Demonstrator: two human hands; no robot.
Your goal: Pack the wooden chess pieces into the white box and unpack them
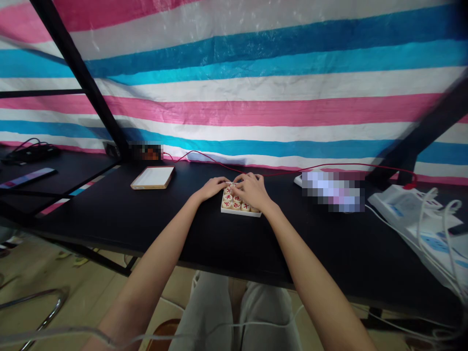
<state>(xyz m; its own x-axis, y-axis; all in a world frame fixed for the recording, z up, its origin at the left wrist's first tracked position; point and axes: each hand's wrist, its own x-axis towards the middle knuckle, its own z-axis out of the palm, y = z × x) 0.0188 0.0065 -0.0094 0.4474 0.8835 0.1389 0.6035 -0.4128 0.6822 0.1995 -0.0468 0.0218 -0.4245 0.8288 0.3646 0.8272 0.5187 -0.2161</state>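
While our L hand (214, 188) is at the white tray (241, 213), fingertips by its L edge (can't tell if pinching), our R hand (253, 189) lies over the round pcs (236, 205) w/ red marks, fingers slightly spread. Tray's on the black table (153, 226), R of the open box lid (155, 177).

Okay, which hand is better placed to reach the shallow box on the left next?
The left, I'd judge: the left hand, by the white tray, is nearer the shallow box. The right hand is farther off, over the round pieces in the tray.
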